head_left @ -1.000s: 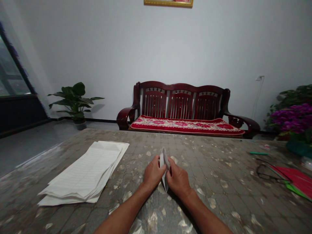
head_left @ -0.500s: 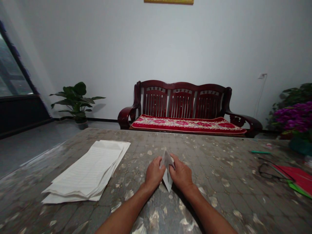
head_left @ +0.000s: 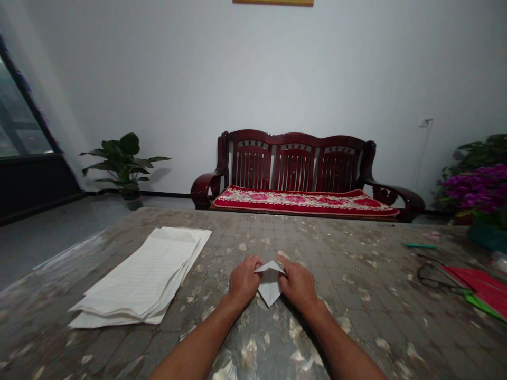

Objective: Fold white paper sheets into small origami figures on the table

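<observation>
A folded white paper (head_left: 270, 284) lies low on the stone-patterned table top (head_left: 336, 248), its point toward me and its upper flaps spread sideways. My left hand (head_left: 244, 281) pinches its left corner. My right hand (head_left: 298, 285) holds its right side, with fingertips on the upper edge. To the left of my hands lies a loose stack of lined white paper sheets (head_left: 142, 277), which neither hand touches.
Eyeglasses (head_left: 432, 276), a green pen (head_left: 420, 245) and red and green paper sheets (head_left: 481, 285) lie at the table's right. Beyond the far edge stand a dark wooden bench with a red cushion (head_left: 304, 200), a potted plant (head_left: 122, 166) and purple flowers (head_left: 475, 192).
The paper has gone from standing nearly upright and narrow between my hands to lying lower with its flaps spread. My hands have moved slightly apart.
</observation>
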{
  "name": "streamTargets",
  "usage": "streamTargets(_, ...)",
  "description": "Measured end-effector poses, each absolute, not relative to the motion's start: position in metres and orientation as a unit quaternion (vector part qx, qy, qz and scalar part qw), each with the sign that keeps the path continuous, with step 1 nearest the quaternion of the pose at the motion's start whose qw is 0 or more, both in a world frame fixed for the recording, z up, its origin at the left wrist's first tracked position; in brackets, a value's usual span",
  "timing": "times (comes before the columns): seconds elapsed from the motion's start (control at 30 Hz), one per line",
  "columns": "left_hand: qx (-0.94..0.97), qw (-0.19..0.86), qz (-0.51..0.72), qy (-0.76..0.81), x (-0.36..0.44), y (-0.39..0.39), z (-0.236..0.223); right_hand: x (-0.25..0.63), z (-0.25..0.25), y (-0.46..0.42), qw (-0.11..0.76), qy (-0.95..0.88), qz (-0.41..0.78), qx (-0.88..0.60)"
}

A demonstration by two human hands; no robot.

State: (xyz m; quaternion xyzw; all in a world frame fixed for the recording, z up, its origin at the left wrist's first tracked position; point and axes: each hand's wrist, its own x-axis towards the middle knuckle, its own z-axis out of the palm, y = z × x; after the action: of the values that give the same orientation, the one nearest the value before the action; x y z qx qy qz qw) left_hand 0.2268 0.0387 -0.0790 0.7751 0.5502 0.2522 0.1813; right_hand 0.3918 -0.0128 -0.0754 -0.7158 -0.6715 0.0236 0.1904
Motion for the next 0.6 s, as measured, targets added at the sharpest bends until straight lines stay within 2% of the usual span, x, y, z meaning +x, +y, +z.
streamTargets(0.23, 0.821, 0.117, 0.235, 0.507, 0.222, 0.038, -0.079, 0.396, -0.077, -0.016, 0.178, -0.743, -0.039, -0.644)
streamTargets(0.6, 0.864, 0.068, 0.236, 0.439, 0.213, 0.036, -0.082, 0.405, -0.082, -0.014, 0.177, -0.796, -0.033, -0.578)
